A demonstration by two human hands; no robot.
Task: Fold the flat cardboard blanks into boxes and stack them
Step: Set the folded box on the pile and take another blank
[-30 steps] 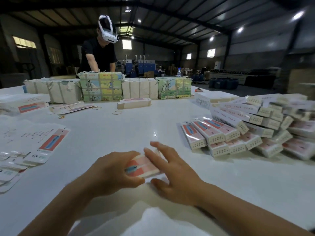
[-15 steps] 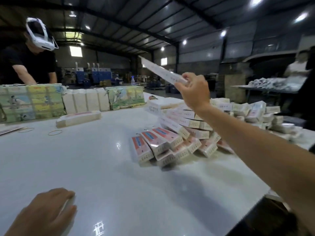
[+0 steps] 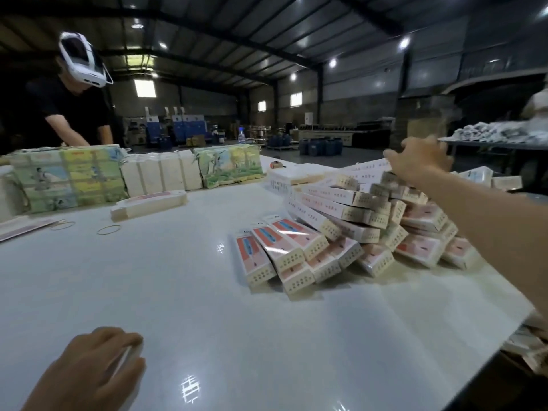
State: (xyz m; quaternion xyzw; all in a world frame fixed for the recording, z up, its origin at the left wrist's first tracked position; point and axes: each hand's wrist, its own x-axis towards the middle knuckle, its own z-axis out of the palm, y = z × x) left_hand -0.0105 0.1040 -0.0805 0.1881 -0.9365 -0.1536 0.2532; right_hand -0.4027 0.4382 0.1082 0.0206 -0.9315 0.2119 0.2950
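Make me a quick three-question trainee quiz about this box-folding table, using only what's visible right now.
1. True or false: the right hand is over the top of the pile of folded boxes.
2. Which lies loose on the white table? A) scissors B) rubber bands C) a tape roll
3. Fill in: the left hand rests on the ____.

Key: 1 true; 2 B; 3 table.

The right hand [image 3: 419,161] reaches over the top of the heaped boxes [image 3: 350,221], fingers spread. The left hand [image 3: 95,369] rests on the white table [image 3: 184,292], fingers over something pale.
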